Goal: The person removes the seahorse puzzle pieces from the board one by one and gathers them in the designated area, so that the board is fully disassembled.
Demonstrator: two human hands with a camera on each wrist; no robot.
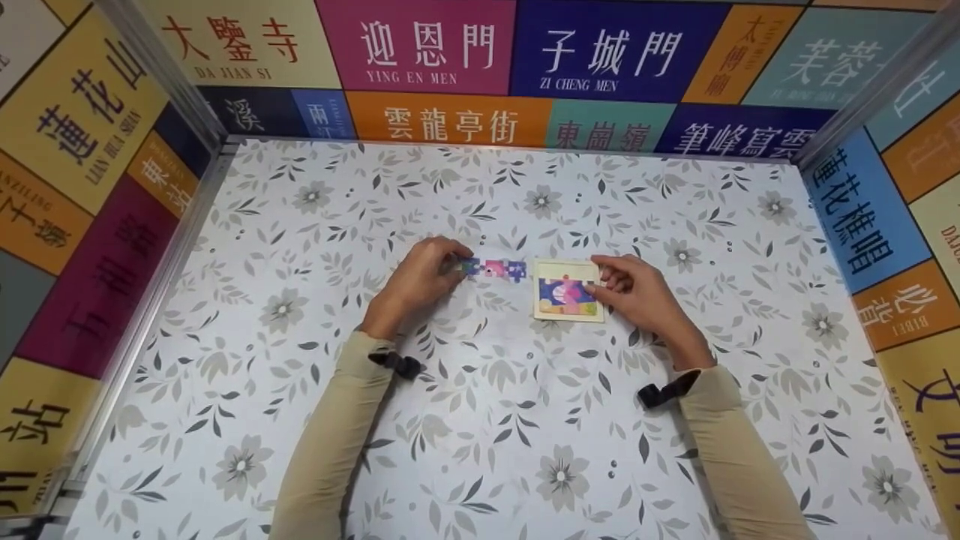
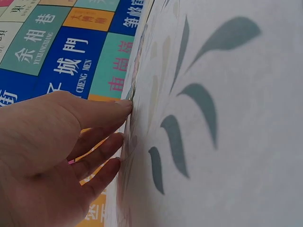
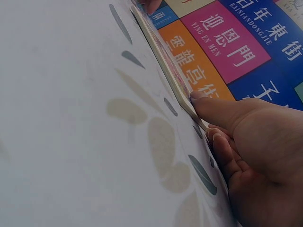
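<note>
In the head view a square cream puzzle tray [image 1: 604, 309] lies on the table with colourful jigsaw pieces [image 1: 562, 296] fitted in its lower part. The tray's upper strip is bare. My right hand [image 1: 637, 291] grips the right edge of the tray, thumb on top; the right wrist view shows the tray's thin edge [image 3: 165, 71] by the thumb. To the left of the tray lies a short row of joined jigsaw pieces [image 1: 495, 268], purple and pink. My left hand [image 1: 421, 281] pinches its left end between thumb and forefinger, partly hiding that piece.
White tablecloth [image 1: 487, 450] with grey leaves and flowers covers the table. Upright panels [image 1: 427, 45] with coloured lettered blocks border the back, left and right sides. Each wrist wears a small black camera [image 1: 405, 366].
</note>
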